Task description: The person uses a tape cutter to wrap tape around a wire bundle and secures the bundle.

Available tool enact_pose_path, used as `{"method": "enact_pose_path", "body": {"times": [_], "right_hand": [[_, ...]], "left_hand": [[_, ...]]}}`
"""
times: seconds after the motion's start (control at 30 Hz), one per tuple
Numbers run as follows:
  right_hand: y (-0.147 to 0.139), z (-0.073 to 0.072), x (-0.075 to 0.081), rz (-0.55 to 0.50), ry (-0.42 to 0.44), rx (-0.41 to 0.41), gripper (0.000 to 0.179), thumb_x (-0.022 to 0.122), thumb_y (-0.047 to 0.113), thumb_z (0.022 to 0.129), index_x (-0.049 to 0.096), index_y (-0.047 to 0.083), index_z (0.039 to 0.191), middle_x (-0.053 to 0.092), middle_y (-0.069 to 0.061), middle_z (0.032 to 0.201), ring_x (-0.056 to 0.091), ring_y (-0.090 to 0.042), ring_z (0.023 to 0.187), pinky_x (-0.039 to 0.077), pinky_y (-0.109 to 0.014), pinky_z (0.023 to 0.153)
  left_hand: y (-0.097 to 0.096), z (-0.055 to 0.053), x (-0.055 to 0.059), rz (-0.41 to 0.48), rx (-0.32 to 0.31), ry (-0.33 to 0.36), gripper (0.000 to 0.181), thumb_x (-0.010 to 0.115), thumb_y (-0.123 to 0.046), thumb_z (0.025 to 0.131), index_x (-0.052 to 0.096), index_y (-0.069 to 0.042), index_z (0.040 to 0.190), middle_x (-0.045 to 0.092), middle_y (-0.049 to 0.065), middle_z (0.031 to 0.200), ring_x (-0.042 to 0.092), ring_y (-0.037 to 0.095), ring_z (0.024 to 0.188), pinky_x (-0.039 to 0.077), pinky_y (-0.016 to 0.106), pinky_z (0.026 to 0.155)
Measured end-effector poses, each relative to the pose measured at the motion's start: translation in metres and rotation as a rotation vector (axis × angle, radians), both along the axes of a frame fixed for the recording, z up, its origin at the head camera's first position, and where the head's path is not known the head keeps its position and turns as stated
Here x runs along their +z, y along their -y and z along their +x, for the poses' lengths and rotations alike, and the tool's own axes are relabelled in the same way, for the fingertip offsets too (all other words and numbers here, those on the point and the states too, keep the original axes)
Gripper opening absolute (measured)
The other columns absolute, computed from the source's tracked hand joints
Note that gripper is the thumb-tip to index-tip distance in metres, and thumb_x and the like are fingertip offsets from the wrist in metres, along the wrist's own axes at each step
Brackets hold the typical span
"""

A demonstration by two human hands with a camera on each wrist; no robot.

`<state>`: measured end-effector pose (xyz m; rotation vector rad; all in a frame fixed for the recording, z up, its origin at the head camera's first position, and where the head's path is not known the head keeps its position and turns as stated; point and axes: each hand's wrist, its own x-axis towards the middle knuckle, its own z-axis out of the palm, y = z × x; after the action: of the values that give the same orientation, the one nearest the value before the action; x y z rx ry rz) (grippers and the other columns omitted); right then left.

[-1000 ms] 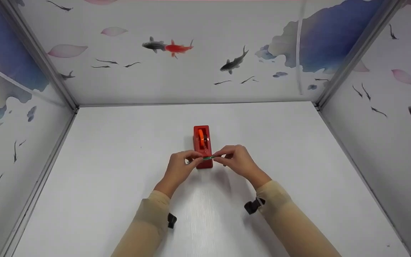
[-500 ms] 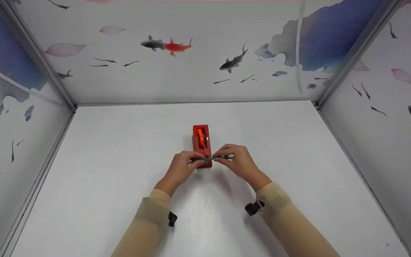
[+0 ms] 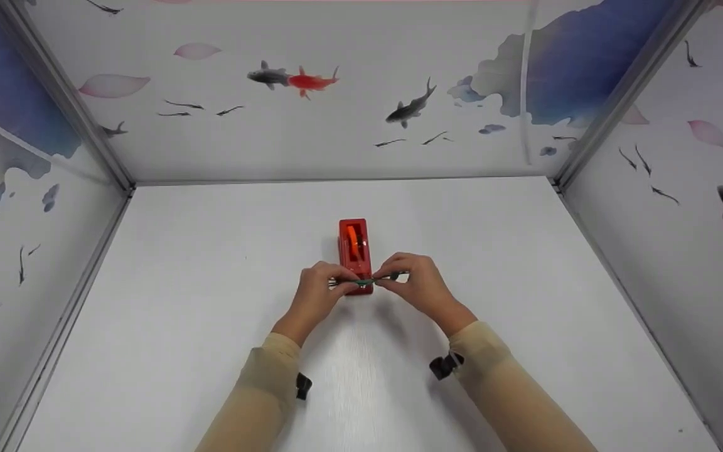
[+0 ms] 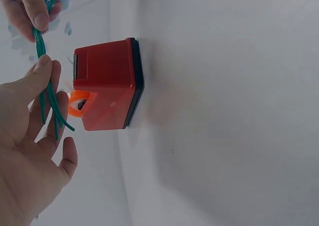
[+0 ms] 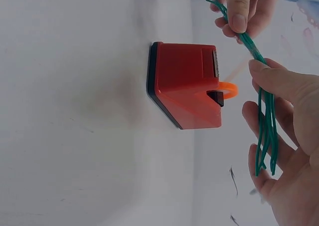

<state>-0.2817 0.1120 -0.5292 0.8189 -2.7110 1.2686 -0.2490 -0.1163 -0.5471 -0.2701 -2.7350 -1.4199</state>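
Both hands hold a bundle of thin green wires stretched between them, over the front end of a red tape dispenser. My left hand pinches one side of the bundle between thumb and fingers. At the other side, my right hand pinches it the same way, the remaining fingers loosely bent. Loose wire ends stick out past both hands. In the right wrist view, a shiny band like clear tape lies around the bundle's middle between the two pinches. An orange tape core sits in the dispenser.
The dispenser's toothed blade faces the hands. The dispenser stands on a white table, enclosed at the back and sides by panels printed with fish and petals. A small black camera hangs at each wrist.
The hands stay nearly in place, both still pinching the green wires. The wire ends beside each hand have shifted slightly, as if the bundle turned between the fingers.
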Motion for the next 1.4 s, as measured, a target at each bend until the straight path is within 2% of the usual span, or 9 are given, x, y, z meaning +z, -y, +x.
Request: {"method": "enact_pose_path", "body": {"times": [0.13,0.23,0.37,0.5,0.63,0.9,1.1,1.23,1.4], "right_hand": [[0.001,0.000,0.001,0.016,0.044,0.008,0.017,0.084,0.014,0.087,0.082,0.022,0.101,0.075,0.010,0.097,0.071,-0.021,0.095,0.059,-0.045,0.090],[0.001,-0.001,0.002,0.053,0.089,0.022,0.026,0.082,0.020,0.090,0.077,0.018,0.116,0.076,0.004,0.107,0.071,-0.030,0.103,0.057,-0.050,0.095],[0.001,-0.003,0.003,0.123,0.118,0.041,0.037,0.077,0.027,0.094,0.071,0.015,0.129,0.075,-0.002,0.117,0.070,-0.029,0.107,0.056,-0.052,0.099],[0.001,-0.005,0.003,0.189,0.100,0.079,0.029,0.072,0.027,0.098,0.075,0.017,0.125,0.076,0.000,0.116,0.068,-0.019,0.103,0.057,-0.045,0.096],[0.001,-0.006,0.003,0.237,0.051,0.109,0.021,0.071,0.028,0.099,0.080,0.020,0.116,0.078,0.006,0.105,0.066,-0.018,0.091,0.057,-0.036,0.085],[0.001,-0.006,0.002,0.282,-0.102,0.127,0.011,0.075,0.023,0.096,0.083,0.019,0.103,0.079,0.006,0.093,0.065,-0.023,0.076,0.049,-0.031,0.072],[0.002,-0.002,0.001,0.319,-0.224,0.076,0.010,0.077,0.025,0.094,0.083,0.024,0.102,0.077,0.010,0.088,0.061,-0.011,0.075,0.040,-0.043,0.090],[0.004,0.002,0.003,0.352,-0.288,0.039,0.011,0.078,0.026,0.094,0.083,0.025,0.104,0.077,0.009,0.088,0.063,-0.011,0.081,0.034,-0.052,0.098],[0.005,0.004,0.005,0.363,-0.382,-0.015,0.013,0.081,0.026,0.091,0.084,0.026,0.104,0.078,0.008,0.087,0.063,-0.013,0.087,0.032,-0.055,0.103]], "left_hand": [[0.000,0.001,0.001,-0.022,0.019,-0.045,0.017,0.080,-0.020,0.089,0.084,-0.026,0.104,0.076,-0.008,0.099,0.059,0.014,0.098,0.057,0.032,0.089],[0.000,0.003,0.001,-0.053,0.032,-0.114,0.018,0.081,-0.019,0.089,0.084,-0.024,0.106,0.078,-0.007,0.099,0.060,0.013,0.096,0.056,0.033,0.089],[-0.002,0.004,0.002,-0.113,0.037,-0.227,0.019,0.083,-0.019,0.087,0.084,-0.022,0.106,0.079,-0.006,0.099,0.062,0.015,0.093,0.051,0.038,0.092],[-0.002,0.004,0.002,-0.163,0.054,-0.298,0.018,0.085,-0.019,0.085,0.085,-0.023,0.102,0.079,-0.006,0.097,0.063,0.015,0.090,0.049,0.041,0.091],[-0.003,0.004,0.002,-0.171,0.064,-0.320,0.016,0.086,-0.017,0.084,0.085,-0.022,0.099,0.078,-0.006,0.095,0.064,0.016,0.090,0.049,0.041,0.090],[-0.004,0.005,-0.001,-0.185,0.071,-0.291,0.018,0.087,-0.020,0.083,0.085,-0.024,0.101,0.078,-0.007,0.097,0.064,0.015,0.092,0.048,0.041,0.090],[-0.005,0.005,0.000,-0.161,0.066,-0.249,0.019,0.086,-0.028,0.085,0.083,-0.024,0.104,0.079,-0.007,0.099,0.065,0.016,0.094,0.047,0.040,0.089],[-0.005,0.004,0.004,-0.108,0.072,-0.167,0.019,0.084,-0.032,0.088,0.082,-0.024,0.105,0.078,-0.007,0.102,0.065,0.015,0.093,0.047,0.040,0.088],[-0.004,0.001,0.010,-0.057,0.098,-0.021,0.022,0.081,-0.036,0.090,0.080,-0.027,0.110,0.076,-0.010,0.107,0.063,0.014,0.096,0.052,0.038,0.088]]}}
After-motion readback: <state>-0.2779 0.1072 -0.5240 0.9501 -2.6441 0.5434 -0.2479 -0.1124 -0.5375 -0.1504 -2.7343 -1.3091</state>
